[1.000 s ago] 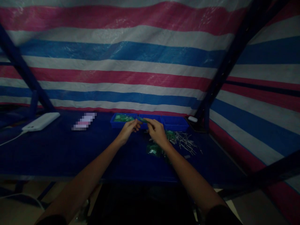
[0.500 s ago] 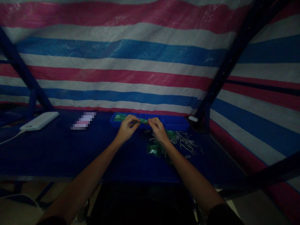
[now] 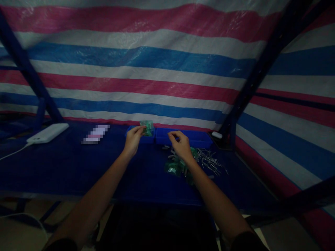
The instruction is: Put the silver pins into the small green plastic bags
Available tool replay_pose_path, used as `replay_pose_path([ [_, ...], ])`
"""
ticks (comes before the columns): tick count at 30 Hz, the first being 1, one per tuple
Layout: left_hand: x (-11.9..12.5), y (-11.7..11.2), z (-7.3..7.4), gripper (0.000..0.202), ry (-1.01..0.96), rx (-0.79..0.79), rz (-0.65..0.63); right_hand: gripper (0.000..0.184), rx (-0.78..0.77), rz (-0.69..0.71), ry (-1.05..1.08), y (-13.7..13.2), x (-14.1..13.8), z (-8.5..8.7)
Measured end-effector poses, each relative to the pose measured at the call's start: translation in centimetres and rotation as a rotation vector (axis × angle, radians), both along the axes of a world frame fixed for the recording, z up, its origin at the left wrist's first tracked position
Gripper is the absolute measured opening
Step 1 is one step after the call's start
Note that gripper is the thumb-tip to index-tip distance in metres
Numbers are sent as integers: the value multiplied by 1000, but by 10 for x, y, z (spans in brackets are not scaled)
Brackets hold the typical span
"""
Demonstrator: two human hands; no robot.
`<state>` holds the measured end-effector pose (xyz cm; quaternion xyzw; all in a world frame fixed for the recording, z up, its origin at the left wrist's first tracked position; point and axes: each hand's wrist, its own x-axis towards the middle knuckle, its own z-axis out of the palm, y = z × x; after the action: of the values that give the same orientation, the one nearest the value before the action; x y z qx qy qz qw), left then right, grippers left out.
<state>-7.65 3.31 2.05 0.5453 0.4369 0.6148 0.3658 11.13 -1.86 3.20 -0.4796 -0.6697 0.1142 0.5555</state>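
Between thumb and fingers, my left hand (image 3: pixel 132 140) grips a small clear and green plastic packet (image 3: pixel 148 128), raised over the left blue bin (image 3: pixel 148 140). My right hand (image 3: pixel 181 145) is apart from it, fingers curled and tips pinched together in front of another blue bin (image 3: pixel 162 140). Whether anything tiny is in that pinch I cannot make out. Beneath the right wrist lie more green packets (image 3: pixel 173 168) and short grey pieces. Just right of them a pile of thin metal rods (image 3: pixel 209 161) is spread on the blue table (image 3: pixel 99 170).
A white power bank (image 3: pixel 48 133) with a cable lies at the far left. Nearer the middle is a pixelated flat object (image 3: pixel 96 134). A small white case (image 3: pixel 216 135) sits behind the rods. Blue frame posts (image 3: pixel 248 87) and striped sheeting (image 3: pixel 146 83) enclose the table.
My hands, earlier both at the packet, have come apart. The right hand has let go of it; the left has moved slightly left and now holds the packet upright.
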Motion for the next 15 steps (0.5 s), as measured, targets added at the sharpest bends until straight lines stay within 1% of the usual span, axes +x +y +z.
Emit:
replay_pose_path([
  [1, -6, 3, -1, 28, 51, -1, 49, 24, 7, -31, -19, 2, 5, 3],
  [2, -11, 6, -2, 28, 158, 9, 108, 24, 8, -62, -59, 4, 12, 5],
  [4, -18, 9, -7, 31, 504, 67, 257, 23, -33, -121, -208, 8, 31, 8],
  [5, -20, 9, -10, 32, 678, 96, 307, 24, -90, -156, -289, 10, 44, 9],
  [6, -19, 9, -13, 32, 822, 118, 333, 25, -183, -197, -366, 12, 57, 9],
  [7, -18, 8, -16, 32, 919, 126, 330, 27, -296, -242, -425, 13, 71, 7],
  [9, -12, 5, -20, 31, 1028, 132, 309, 25, -502, -264, -549, 13, 97, 2],
  [11, -6, 1, -20, 31, 1061, 151, 303, 26, -668, -240, -625, 12, 115, -3],
  [13, 1, -5, -18, 31, 1053, 180, 276, 36, -768, -227, -653, 11, 123, -8],
  [15, 6, -11, -13, 29, 1033, 216, 183, 44, -829, -212, -669, 11, 123, -11],
])
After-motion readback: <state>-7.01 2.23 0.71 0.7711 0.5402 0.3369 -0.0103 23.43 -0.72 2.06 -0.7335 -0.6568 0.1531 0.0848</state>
